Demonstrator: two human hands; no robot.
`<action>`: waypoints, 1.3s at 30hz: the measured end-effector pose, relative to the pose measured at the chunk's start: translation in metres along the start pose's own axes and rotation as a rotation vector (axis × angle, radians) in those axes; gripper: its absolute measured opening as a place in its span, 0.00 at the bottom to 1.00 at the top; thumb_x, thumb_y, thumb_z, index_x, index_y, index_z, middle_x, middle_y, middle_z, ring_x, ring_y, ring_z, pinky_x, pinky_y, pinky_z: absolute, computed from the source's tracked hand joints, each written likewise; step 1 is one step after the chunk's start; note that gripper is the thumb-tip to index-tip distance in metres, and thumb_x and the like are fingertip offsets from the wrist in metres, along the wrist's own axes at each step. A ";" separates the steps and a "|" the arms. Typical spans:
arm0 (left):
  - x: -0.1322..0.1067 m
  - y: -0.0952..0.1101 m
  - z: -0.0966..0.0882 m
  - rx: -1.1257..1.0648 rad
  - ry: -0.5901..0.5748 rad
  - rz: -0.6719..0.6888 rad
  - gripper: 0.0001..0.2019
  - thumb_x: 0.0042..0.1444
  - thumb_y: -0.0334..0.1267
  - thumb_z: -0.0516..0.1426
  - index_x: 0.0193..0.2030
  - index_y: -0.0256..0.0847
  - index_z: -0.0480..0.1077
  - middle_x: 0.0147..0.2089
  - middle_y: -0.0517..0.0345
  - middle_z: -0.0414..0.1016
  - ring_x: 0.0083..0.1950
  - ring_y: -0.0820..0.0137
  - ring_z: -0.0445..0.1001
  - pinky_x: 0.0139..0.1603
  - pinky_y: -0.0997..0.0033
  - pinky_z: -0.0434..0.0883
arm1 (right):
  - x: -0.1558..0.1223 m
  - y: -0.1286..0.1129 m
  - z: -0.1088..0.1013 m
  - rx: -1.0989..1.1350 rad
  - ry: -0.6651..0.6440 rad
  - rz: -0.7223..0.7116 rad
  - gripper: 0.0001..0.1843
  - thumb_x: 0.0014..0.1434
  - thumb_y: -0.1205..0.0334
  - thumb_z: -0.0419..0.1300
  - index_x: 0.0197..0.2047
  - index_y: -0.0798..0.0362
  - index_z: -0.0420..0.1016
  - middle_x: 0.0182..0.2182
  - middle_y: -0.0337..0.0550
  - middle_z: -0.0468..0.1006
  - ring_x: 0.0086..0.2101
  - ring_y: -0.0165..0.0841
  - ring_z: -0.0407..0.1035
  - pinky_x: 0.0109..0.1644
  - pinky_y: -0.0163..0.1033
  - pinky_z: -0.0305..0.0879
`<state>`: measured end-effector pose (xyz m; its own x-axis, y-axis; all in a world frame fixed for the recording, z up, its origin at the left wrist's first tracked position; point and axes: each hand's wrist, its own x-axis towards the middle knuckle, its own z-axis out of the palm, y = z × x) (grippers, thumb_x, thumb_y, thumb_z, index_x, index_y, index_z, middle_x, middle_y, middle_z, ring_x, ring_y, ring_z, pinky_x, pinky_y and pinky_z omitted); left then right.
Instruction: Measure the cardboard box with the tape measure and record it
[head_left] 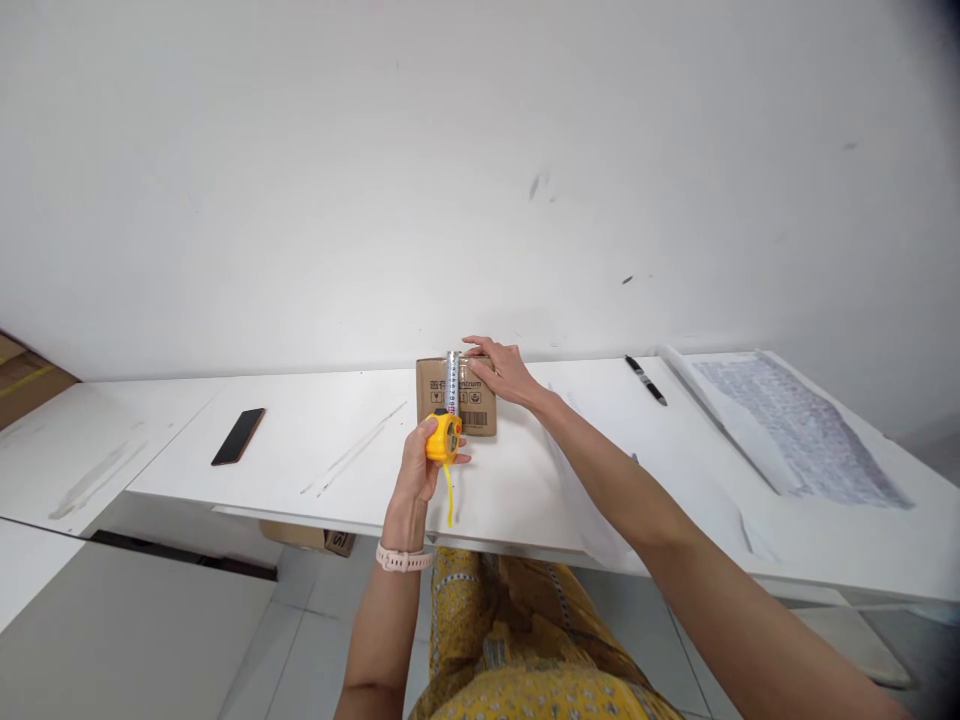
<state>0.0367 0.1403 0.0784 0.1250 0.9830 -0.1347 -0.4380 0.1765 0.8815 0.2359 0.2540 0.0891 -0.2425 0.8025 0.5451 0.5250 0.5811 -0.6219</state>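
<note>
My left hand (418,465) is wrapped round a yellow tape measure (442,438) at the near edge of a small cardboard box (476,415). From its case the metal blade (452,380) runs out across the box's printed top to the far edge. A yellow strap hangs from the case towards me. At the box's far right corner, my right hand (504,372) grips the box, thumb on the top and fingers stretched along the far edge near the blade's end. Part of the box's top is hidden by the blade and my hands.
The box rests on a white table (360,400) against a wall. A dark phone (239,437) lies left, a black pen (646,380) right. Loose white paper (667,480) lies under my right forearm, beside a pad of handwritten sheets (795,425). Another carton (30,385) stands far left.
</note>
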 end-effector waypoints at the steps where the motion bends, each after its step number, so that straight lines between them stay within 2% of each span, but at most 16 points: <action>1: 0.001 -0.001 0.002 0.009 0.005 0.005 0.21 0.44 0.51 0.66 0.40 0.39 0.73 0.38 0.50 0.80 0.36 0.60 0.80 0.30 0.63 0.79 | 0.001 0.000 0.000 -0.010 0.001 -0.009 0.24 0.68 0.54 0.49 0.65 0.47 0.66 0.51 0.48 0.81 0.50 0.45 0.73 0.58 0.56 0.55; 5: 0.002 -0.006 0.006 0.050 -0.006 0.021 0.22 0.45 0.53 0.66 0.40 0.38 0.73 0.40 0.46 0.80 0.39 0.58 0.81 0.32 0.62 0.79 | 0.001 -0.003 0.000 -0.102 -0.005 -0.085 0.25 0.71 0.60 0.43 0.66 0.42 0.66 0.56 0.47 0.77 0.52 0.42 0.71 0.54 0.51 0.59; 8: 0.001 -0.010 0.008 0.070 -0.003 0.047 0.22 0.47 0.55 0.65 0.41 0.38 0.74 0.40 0.47 0.79 0.39 0.59 0.80 0.33 0.63 0.79 | 0.002 -0.004 0.000 -0.193 -0.027 -0.140 0.26 0.71 0.64 0.42 0.63 0.40 0.72 0.60 0.46 0.72 0.50 0.39 0.72 0.52 0.49 0.59; 13: -0.008 -0.021 0.010 0.095 0.002 0.091 0.26 0.46 0.51 0.68 0.50 0.41 0.74 0.40 0.52 0.77 0.37 0.65 0.78 0.34 0.66 0.78 | 0.005 -0.002 -0.002 -0.241 -0.055 -0.126 0.26 0.72 0.65 0.42 0.62 0.40 0.74 0.57 0.45 0.75 0.50 0.39 0.71 0.53 0.47 0.59; 17: -0.015 -0.040 -0.002 0.083 0.000 0.098 0.30 0.45 0.48 0.70 0.55 0.42 0.72 0.44 0.52 0.77 0.42 0.65 0.77 0.38 0.65 0.78 | 0.008 0.000 -0.003 -0.243 -0.070 -0.123 0.26 0.72 0.65 0.43 0.64 0.36 0.72 0.53 0.44 0.77 0.49 0.39 0.70 0.52 0.46 0.60; 22: -0.012 -0.059 -0.021 0.056 -0.047 0.095 0.32 0.44 0.46 0.70 0.56 0.40 0.71 0.45 0.52 0.77 0.43 0.63 0.77 0.42 0.59 0.79 | 0.011 0.003 -0.002 -0.211 -0.052 -0.118 0.26 0.72 0.65 0.43 0.63 0.38 0.73 0.49 0.46 0.77 0.48 0.39 0.70 0.52 0.47 0.60; 26: -0.010 -0.060 -0.024 -0.007 -0.086 0.065 0.32 0.44 0.47 0.70 0.56 0.38 0.71 0.44 0.51 0.78 0.41 0.63 0.77 0.39 0.59 0.79 | 0.010 0.003 -0.002 -0.172 -0.057 -0.105 0.25 0.72 0.65 0.43 0.62 0.40 0.74 0.48 0.47 0.77 0.47 0.39 0.70 0.52 0.47 0.59; 34: -0.009 -0.058 -0.019 -0.015 -0.053 0.059 0.32 0.42 0.47 0.71 0.54 0.39 0.72 0.41 0.53 0.78 0.39 0.63 0.77 0.37 0.60 0.80 | 0.010 0.003 -0.001 -0.206 -0.055 -0.091 0.25 0.72 0.65 0.43 0.62 0.40 0.74 0.47 0.46 0.78 0.46 0.39 0.69 0.52 0.46 0.59; 37: -0.019 -0.054 -0.021 -0.045 -0.090 0.044 0.28 0.42 0.48 0.70 0.51 0.43 0.75 0.43 0.53 0.79 0.40 0.60 0.78 0.37 0.59 0.80 | 0.007 0.002 -0.001 -0.200 -0.023 -0.073 0.25 0.72 0.63 0.43 0.67 0.43 0.68 0.47 0.47 0.79 0.46 0.40 0.69 0.51 0.47 0.60; 39: -0.035 -0.050 -0.025 -0.078 -0.135 0.051 0.27 0.44 0.51 0.69 0.51 0.45 0.76 0.47 0.52 0.80 0.42 0.57 0.79 0.38 0.58 0.80 | -0.001 -0.003 0.001 -0.172 0.003 -0.070 0.25 0.72 0.61 0.43 0.68 0.47 0.67 0.50 0.47 0.80 0.48 0.41 0.69 0.52 0.48 0.60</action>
<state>0.0319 0.0986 0.0279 0.2173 0.9758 -0.0241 -0.5143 0.1355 0.8469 0.2333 0.2518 0.0896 -0.2812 0.7604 0.5854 0.6387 0.6036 -0.4773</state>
